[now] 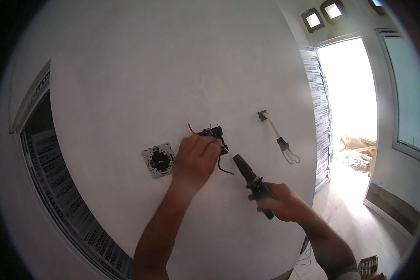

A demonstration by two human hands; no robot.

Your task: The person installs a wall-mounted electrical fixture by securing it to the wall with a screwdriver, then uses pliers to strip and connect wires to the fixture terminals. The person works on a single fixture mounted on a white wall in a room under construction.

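Note:
My left hand is closed at the black wall box, its fingertips pinching a thin blue wire. From the box a red wire sticks out up and left, and a black wire curls down. My right hand grips a dark wire stripper with green parts. Its nose points up and left, close to a light wire end beside my left fingertips; whether the two touch is not clear. To the left of my left hand, a square socket insert with a metal frame sits on the wall.
A pale cable with black tape and a looped end hangs from a hole at right. A covered door frame stands at left. At far right are a bright doorway and a window. Tiled floor shows below.

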